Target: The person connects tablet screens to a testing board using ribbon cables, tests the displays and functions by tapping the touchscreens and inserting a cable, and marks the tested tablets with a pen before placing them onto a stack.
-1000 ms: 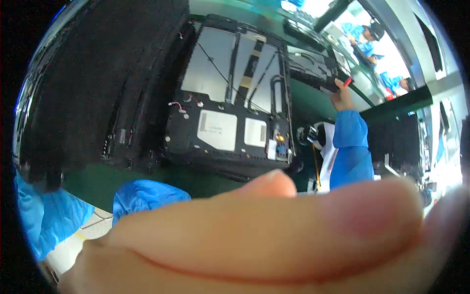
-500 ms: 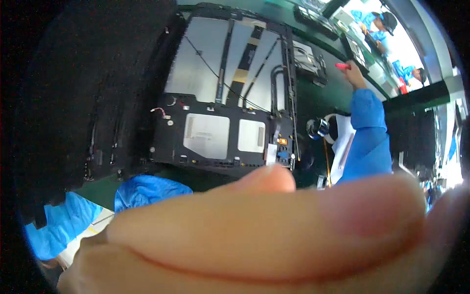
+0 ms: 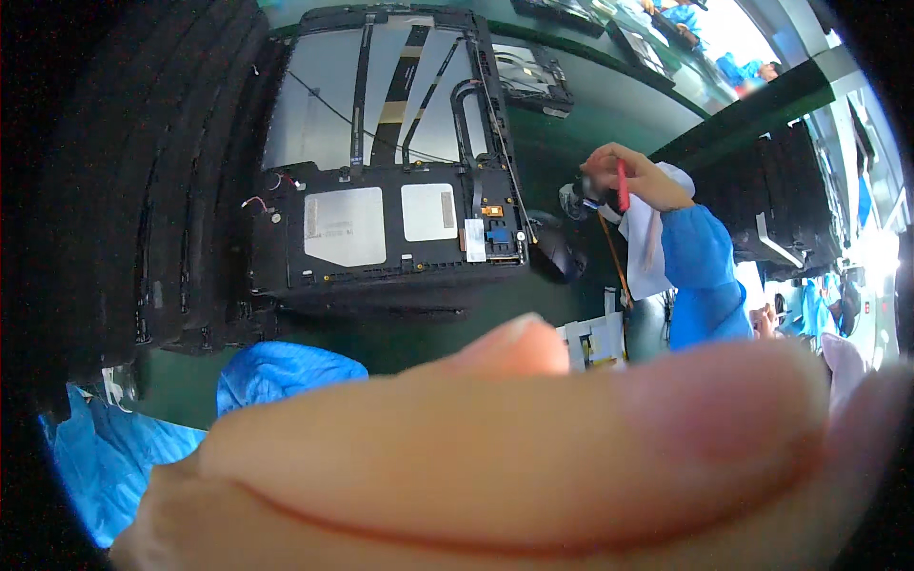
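Right hand [image 3: 640, 175] gripping slim red tool [image 3: 623, 186], black-framed device [image 3: 390, 169] nearby

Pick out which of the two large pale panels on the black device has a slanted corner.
The left panel: its lower-left corner is cut at a slant, and it is larger. The right panel keeps squarer corners.

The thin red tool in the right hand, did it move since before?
Yes, the tool has moved down the picture, judged against the flat black-and-silver panel.
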{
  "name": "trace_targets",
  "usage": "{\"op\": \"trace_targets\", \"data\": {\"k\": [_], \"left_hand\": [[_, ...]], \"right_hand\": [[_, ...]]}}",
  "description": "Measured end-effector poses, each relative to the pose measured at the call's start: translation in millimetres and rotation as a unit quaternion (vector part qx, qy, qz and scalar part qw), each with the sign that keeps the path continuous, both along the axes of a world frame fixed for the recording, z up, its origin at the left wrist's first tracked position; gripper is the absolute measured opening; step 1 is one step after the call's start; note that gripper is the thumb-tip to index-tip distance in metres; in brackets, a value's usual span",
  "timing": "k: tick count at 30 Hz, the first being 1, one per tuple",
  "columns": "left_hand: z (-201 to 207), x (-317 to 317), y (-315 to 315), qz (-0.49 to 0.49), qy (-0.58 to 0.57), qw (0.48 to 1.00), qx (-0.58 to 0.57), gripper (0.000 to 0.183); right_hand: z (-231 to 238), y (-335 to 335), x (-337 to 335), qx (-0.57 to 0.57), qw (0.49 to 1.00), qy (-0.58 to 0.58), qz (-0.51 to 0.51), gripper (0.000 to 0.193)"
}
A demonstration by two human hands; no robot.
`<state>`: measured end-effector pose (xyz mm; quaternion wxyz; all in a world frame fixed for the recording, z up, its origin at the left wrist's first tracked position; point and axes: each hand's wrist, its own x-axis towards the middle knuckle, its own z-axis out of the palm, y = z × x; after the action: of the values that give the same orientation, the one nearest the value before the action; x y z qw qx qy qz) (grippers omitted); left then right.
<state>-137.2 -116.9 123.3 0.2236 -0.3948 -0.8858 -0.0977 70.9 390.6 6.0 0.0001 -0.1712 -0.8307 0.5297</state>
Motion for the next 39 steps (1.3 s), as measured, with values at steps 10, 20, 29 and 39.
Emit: {"op": "trace_targets", "data": {"k": [10, 20, 29, 39], "left_hand": [[-11, -24, -12, -0.164, -0.382, 0.843, 0.342, 0.046], [6, 8, 30, -0.481, -0.438, 0.603, 0.462, 0.082], [9, -1, 53, -0.408, -0.286, 0.729, 0.469, 0.062], [-48, 17, 87, -0.216, -0.139, 0.935, 0.243, 0.074]], "right_hand": [[-6, -7, 8, 0.063, 0.998, 0.001, -0.003, 0.038], [26, -64, 56, 0.496, 0.867, -0.024, 0.033, 0.024], [5, -99, 67, 0.401, 0.899, -0.132, 0.118, 0.035], [77, -172, -53, -0.154, 0.965, 0.151, -0.146, 0.038]]}}
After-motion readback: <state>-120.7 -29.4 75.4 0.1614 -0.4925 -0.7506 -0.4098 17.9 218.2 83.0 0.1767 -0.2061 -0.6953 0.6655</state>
